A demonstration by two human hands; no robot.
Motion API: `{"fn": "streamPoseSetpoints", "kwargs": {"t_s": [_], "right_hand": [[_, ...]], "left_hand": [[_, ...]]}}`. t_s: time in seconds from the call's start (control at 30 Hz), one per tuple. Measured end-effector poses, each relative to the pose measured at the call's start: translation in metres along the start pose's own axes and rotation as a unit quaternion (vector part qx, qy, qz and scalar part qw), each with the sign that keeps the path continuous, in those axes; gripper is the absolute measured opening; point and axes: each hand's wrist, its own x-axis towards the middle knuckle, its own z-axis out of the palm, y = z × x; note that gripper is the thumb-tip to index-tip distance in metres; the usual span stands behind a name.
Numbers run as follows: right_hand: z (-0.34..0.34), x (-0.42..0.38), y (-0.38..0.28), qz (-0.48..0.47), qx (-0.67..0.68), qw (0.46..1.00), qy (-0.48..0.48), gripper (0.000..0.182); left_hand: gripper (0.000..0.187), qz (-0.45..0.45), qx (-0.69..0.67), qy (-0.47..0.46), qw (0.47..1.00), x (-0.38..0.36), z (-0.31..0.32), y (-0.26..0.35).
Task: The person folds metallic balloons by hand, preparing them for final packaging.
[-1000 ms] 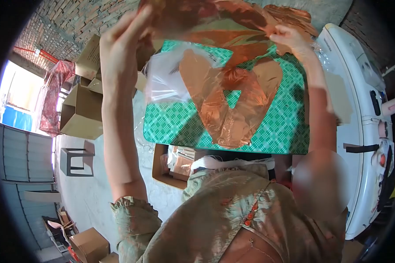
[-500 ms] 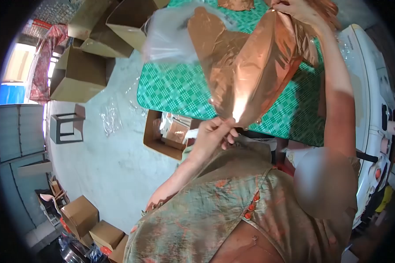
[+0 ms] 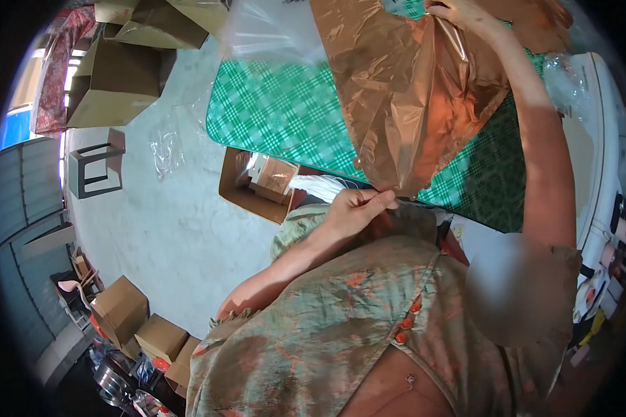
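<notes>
A shiny copper-coloured foil sheet (image 3: 396, 90) hangs creased over the table with the green checked cloth (image 3: 271, 111). My left hand (image 3: 362, 208) pinches its lower tip at the table's near edge, thumb against the fingers. Higher up, at the top of the view, my right hand (image 3: 459, 12) grips the foil's upper edge, the arm stretched out. More copper foil (image 3: 535, 21) lies behind that hand. Clear plastic (image 3: 271, 31) is spread on the cloth to the left of the foil.
An open carton (image 3: 247, 198) with small boxes stands beside the table's near edge. Large cartons (image 3: 118, 83) are at the upper left, with a dark stool frame (image 3: 94, 170) below. A white machine (image 3: 591, 153) flanks the right side; smaller boxes (image 3: 122, 309) sit lower left.
The foil has opened out wider and looks flatter, its bright glare gone. My left hand has shifted slightly right and still pinches the tip. The surroundings have shifted as the view moved.
</notes>
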Motion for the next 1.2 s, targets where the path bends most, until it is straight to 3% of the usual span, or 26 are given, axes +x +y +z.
{"fn": "streamPoseSetpoints", "kwargs": {"t_s": [0.07,0.1,0.13,0.2,0.3,0.4,0.97,1.07,1.2], "right_hand": [[-0.001,-0.001,-0.003,0.005,0.008,1.000,-0.002,0.021],[0.000,0.000,-0.001,0.003,0.007,1.000,0.000,0.021],[0.001,0.000,0.002,0.002,0.006,1.000,0.002,0.021],[0.003,0.000,0.004,-0.007,0.006,1.000,0.008,0.021],[0.002,-0.001,-0.002,-0.009,0.001,1.000,0.010,0.021],[0.003,0.000,-0.003,-0.024,0.005,1.000,0.010,0.021],[0.016,0.020,-0.002,-0.042,-0.032,0.998,0.031,0.022],[0.025,0.027,0.009,-0.060,-0.095,0.992,0.060,0.014],[0.026,0.025,0.003,-0.058,-0.056,0.994,0.076,0.019]], "left_hand": [[0.037,0.118,0.083,0.041,0.989,-0.001,-0.011,-0.019],[0.029,0.086,0.136,0.110,0.981,-0.013,-0.010,-0.003],[0.019,0.229,0.234,0.199,0.924,-0.016,-0.011,-0.001],[0.020,0.354,0.353,0.276,0.821,-0.016,-0.018,0.010],[0.035,0.418,0.496,0.306,0.697,-0.009,-0.028,0.027],[0.041,0.440,0.513,0.282,0.681,0.004,-0.033,0.022],[0.029,0.459,0.508,0.263,0.680,0.007,-0.040,0.020],[0.028,0.460,0.511,0.263,0.677,0.008,-0.039,0.020],[0.027,0.454,0.511,0.255,0.683,0.006,-0.039,0.021]]}}
